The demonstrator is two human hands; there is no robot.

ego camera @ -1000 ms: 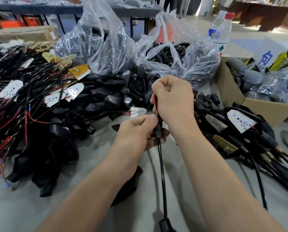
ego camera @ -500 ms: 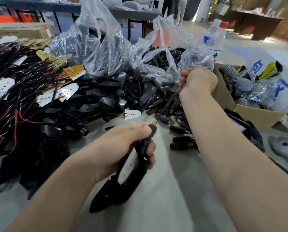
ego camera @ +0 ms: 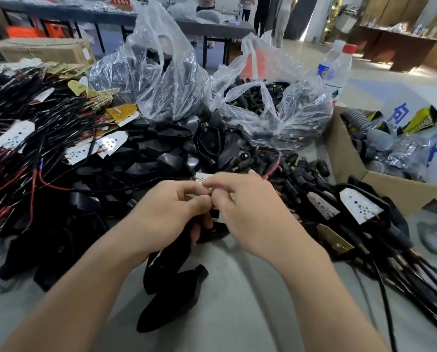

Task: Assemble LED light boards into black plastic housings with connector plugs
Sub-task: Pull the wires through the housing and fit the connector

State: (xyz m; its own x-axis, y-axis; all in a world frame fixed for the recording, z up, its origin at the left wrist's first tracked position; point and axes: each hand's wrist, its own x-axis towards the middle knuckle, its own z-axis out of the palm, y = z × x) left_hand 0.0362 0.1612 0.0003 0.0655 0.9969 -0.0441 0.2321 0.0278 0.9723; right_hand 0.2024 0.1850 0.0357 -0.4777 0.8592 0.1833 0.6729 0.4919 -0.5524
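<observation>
My left hand (ego camera: 171,212) grips a black plastic housing (ego camera: 169,257) that hangs below it over the table middle. My right hand (ego camera: 247,209) meets the left, fingertips pinching at a small white LED board (ego camera: 204,177) above the housing. A thin red wire (ego camera: 274,168) runs from the fingers up to the right. Loose black connector plugs (ego camera: 301,171) lie just behind my right hand. A second black housing (ego camera: 171,301) lies on the table below my hands. How the board sits in the housing is hidden by my fingers.
A heap of wired LED boards (ego camera: 16,138) fills the left. Loose black housings (ego camera: 176,148) lie behind my hands. Two clear bags (ego camera: 156,80) stand at the back. Finished assemblies with cables (ego camera: 359,209) lie right, by a cardboard box (ego camera: 349,158) and a water bottle (ego camera: 335,69).
My right hand has come back from the plug pile with the red wire and joined my left hand at the housing. The view has tilted slightly.
</observation>
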